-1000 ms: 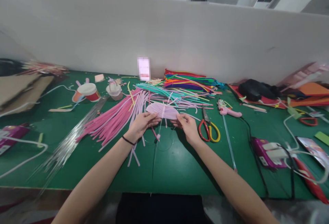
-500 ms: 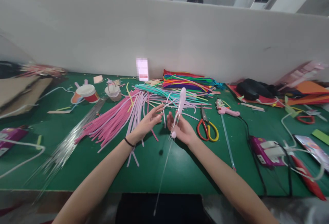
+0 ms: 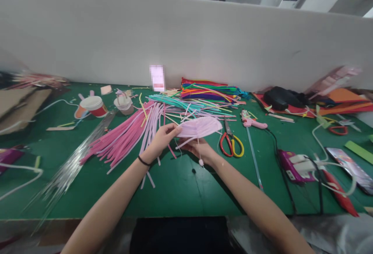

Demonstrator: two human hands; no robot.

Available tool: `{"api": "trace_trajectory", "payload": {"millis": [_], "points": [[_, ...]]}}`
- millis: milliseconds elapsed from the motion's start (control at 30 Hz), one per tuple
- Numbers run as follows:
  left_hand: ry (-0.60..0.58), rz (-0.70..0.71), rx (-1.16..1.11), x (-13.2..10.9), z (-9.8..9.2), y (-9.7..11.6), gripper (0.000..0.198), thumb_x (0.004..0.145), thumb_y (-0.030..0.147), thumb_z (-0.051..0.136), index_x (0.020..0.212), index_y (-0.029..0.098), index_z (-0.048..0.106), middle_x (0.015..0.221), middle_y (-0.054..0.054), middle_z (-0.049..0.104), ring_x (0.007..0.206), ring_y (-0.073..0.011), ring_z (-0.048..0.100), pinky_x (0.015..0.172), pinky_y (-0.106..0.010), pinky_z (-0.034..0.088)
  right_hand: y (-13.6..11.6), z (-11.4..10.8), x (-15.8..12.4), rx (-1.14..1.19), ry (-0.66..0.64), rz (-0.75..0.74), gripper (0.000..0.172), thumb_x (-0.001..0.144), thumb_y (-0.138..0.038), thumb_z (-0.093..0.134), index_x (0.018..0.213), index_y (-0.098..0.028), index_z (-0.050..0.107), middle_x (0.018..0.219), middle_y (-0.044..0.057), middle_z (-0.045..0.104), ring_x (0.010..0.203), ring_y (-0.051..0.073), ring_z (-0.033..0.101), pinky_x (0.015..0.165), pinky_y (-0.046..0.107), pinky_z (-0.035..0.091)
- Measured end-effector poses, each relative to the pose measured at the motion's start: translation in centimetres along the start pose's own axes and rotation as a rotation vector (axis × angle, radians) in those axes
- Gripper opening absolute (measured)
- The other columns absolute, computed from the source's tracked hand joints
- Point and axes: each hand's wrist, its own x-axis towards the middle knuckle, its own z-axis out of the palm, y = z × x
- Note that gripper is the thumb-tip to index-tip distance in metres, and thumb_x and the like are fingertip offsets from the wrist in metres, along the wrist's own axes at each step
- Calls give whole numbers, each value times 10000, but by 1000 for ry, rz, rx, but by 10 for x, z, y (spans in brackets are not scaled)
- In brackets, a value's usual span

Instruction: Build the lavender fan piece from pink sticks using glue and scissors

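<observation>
Between my hands, above the green table, is a flat, leaf-shaped lilac pipe-cleaner piece (image 3: 201, 126) with lengthwise ridges. A thin stem with a small pale pink ball (image 3: 201, 162) on its end hangs from it. My left hand (image 3: 163, 139) pinches the piece's left end between thumb and fingers. Below it, my right hand (image 3: 199, 149) grips the piece from underneath, its fingertips partly hidden. One loose lilac strip sticks out toward the lower left, near my right fingers. Left of my hands lies a bundle of pink and lilac pipe cleaners (image 3: 124, 135).
Scissors (image 3: 231, 141) and a pink glue gun (image 3: 254, 123) lie to the right, beside a purple power strip (image 3: 294, 166) with cables. Silvery wires (image 3: 77, 156), a paper cup (image 3: 94, 106) and a plastic cup (image 3: 124, 104) are on the left. Multicoloured pipe cleaners (image 3: 208, 90) lie behind.
The lilac piece has turned from edge-on and upright to lying broadside, pointing right. My left hand has moved from open beside it to pinching its left end. The view has shifted slightly.
</observation>
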Motion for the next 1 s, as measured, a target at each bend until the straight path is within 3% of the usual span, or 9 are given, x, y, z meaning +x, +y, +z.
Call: {"api": "trace_trajectory", "payload": {"millis": [100,200,300,400,633,800,1000], "points": [[60,-79,-133,1,-6,-3,295,810,443,657,701,172,620,611,25,589,542,-116,543,539,-207,437,-11,-17,6,5,62,54,255,633,-319,803,837,-200,708,769,25,741,693,168,696,662,277,567],[95,-168,-198,3,-10,-4,339,847,482,601,727,167,637,606,0,612,516,-133,559,504,-226,443,-29,-30,8,99,134,53,202,767,-392,692,893,-235,696,802,2,751,700,153,695,647,266,567],[82,-206,-237,3,-12,-4,350,878,463,555,697,172,628,608,-26,632,544,-154,600,534,-242,477,-46,-37,6,159,125,65,397,845,-571,536,928,-217,696,870,32,756,747,180,699,643,294,568],[29,-200,-248,2,-14,-3,297,857,431,578,728,170,640,650,-31,651,599,-164,631,586,-251,506,-55,-39,2,99,63,11,460,824,-617,539,986,-218,698,934,41,748,766,190,691,627,297,563],[19,-135,-128,-2,-18,-4,305,736,437,730,737,150,625,715,2,635,637,-127,588,632,-240,502,-50,-33,-5,-206,106,-128,385,674,-388,792,1019,-235,716,824,-10,709,625,108,604,586,225,511],[-2,-144,-97,-1,-24,-8,332,798,480,661,768,150,637,712,-4,629,668,-139,630,636,-239,494,-49,-36,-3,-202,156,-171,381,662,-381,803,1004,-230,727,802,-11,700,606,97,578,577,215,485],[-33,-95,-105,-2,-27,-4,243,728,362,753,686,157,628,662,10,627,633,-118,609,637,-220,475,-47,-39,-1,-220,148,-189,361,671,-371,797,994,-224,733,806,-5,693,599,91,561,552,201,459]]}}
